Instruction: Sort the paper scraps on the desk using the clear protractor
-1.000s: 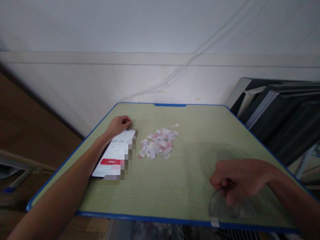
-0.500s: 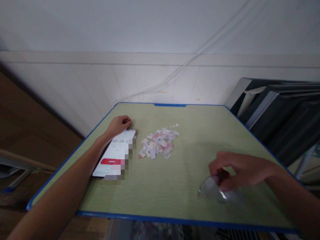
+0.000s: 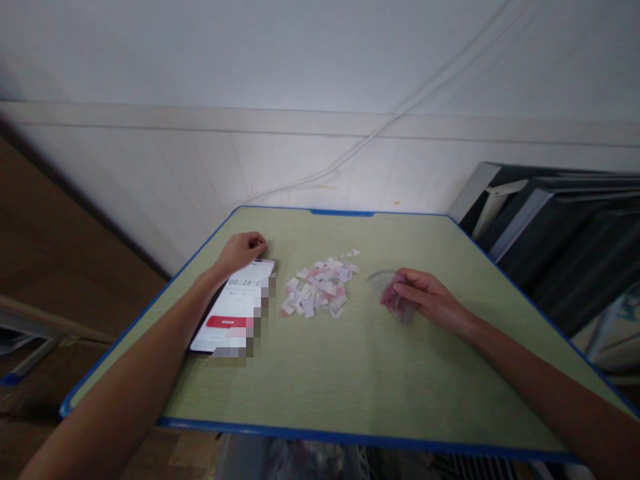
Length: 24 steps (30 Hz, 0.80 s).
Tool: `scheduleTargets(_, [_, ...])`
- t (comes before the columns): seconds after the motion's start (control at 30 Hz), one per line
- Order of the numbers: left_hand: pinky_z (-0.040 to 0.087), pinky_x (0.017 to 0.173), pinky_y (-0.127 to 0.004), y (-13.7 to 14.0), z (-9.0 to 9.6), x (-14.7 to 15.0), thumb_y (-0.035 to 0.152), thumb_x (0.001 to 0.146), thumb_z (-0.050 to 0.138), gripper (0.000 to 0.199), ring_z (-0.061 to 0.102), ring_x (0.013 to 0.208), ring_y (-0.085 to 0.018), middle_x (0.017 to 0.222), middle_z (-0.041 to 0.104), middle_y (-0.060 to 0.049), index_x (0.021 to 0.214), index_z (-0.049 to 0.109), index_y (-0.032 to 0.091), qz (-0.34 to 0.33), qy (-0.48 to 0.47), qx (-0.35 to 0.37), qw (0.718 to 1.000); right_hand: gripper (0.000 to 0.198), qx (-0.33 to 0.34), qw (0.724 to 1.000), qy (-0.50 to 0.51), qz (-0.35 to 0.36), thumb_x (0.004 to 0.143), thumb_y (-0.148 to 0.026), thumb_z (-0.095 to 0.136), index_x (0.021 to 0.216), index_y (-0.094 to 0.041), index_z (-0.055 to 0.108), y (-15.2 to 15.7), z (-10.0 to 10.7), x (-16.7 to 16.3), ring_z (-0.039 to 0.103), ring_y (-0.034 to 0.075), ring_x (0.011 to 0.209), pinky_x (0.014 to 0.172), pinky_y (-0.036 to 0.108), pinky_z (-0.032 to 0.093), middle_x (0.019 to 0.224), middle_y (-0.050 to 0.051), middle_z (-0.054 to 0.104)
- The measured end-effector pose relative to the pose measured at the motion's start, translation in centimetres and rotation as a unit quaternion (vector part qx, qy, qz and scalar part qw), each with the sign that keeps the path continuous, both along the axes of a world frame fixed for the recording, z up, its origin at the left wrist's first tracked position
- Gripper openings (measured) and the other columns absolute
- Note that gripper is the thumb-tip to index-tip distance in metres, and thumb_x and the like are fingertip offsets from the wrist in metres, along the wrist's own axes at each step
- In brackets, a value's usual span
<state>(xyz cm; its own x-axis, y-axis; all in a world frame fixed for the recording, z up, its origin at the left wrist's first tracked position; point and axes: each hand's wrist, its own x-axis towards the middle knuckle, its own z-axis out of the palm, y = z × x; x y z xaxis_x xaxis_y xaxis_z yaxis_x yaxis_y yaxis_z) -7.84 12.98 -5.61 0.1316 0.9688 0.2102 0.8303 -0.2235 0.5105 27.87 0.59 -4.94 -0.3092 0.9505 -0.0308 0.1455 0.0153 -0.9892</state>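
My right hand [image 3: 425, 293] holds a clear plastic protractor [image 3: 383, 283] with fine scale marks, over the table right of a loose pile of small paper scraps [image 3: 320, 287]. Fingers show pinkish through the plastic. The pile is white and pale pink, and a gap separates it from the protractor. My left hand [image 3: 245, 249] rests on the table with its fingers loosely curled, and nothing shows in them. Below its wrist lies a phone [image 3: 225, 323] with a running timer and a red button, part of it blurred out by pixel blocks.
The pale green tabletop [image 3: 310, 380] has a blue rim and stands against a white wall [image 3: 300, 153] with a cable [image 3: 345, 157]. Dark flat panels [image 3: 565, 227] lean on the right. A brown wooden piece [image 3: 65, 220] stands on the left.
My right hand has moved away from me and to the left, bringing the protractor from the table's near right toward the scraps. My left hand and the phone stay put.
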Motion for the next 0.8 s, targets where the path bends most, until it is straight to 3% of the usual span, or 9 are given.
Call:
scheduleTargets(0.17, [0.033,0.052,-0.025,0.0,0.0,0.1,0.038,0.066,0.047,0.023,0.048,0.055,-0.014,0.056,0.055,-0.001,0.066,0.058,0.017,-0.006,0.002,0.004,1.000,0.038,-0.019,0.998,0.017,-0.058,0.070,-0.053,0.063,0.074,-0.020,0.043,0.0,-0.3,-1.5,0.058,0.012,0.041,0.040,0.022,0.043,0.057,0.001,0.068])
scheduleTargets(0.37, [0.033,0.049,-0.025,0.0,-0.2,0.1,0.039,0.068,0.047,0.025,0.047,0.053,-0.014,0.054,0.054,-0.001,0.069,0.059,0.017,-0.002,-0.005,0.002,1.000,0.032,0.042,0.992,0.012,-0.117,0.077,-0.049,0.054,0.082,-0.022,0.038,0.7,-0.1,-3.8,0.051,0.009,0.034,0.034,0.017,0.035,0.044,-0.009,0.058])
scheduleTargets(0.63, [0.039,0.052,-0.026,0.3,-0.6,-1.2,0.039,0.069,0.047,0.023,0.052,0.052,-0.014,0.054,0.058,-0.002,0.069,0.055,0.017,-0.020,-0.085,-0.009,0.996,0.028,0.039,0.996,0.020,-0.080,0.076,-0.042,0.056,0.082,-0.023,0.038,0.2,-0.1,-3.7,0.039,0.006,0.028,0.029,0.015,0.030,0.044,-0.010,0.055])
scheduleTargets(0.8, [0.038,0.057,-0.027,0.5,-0.8,-3.2,0.035,0.068,0.046,0.021,0.052,0.059,-0.016,0.063,0.061,-0.004,0.068,0.056,0.017,0.045,-0.001,0.070,0.997,0.028,0.053,0.996,-0.020,-0.063,0.073,-0.040,0.059,0.084,-0.022,0.040,-0.1,-0.2,-3.4,0.040,0.006,0.031,0.031,0.017,0.031,0.053,-0.007,0.057])
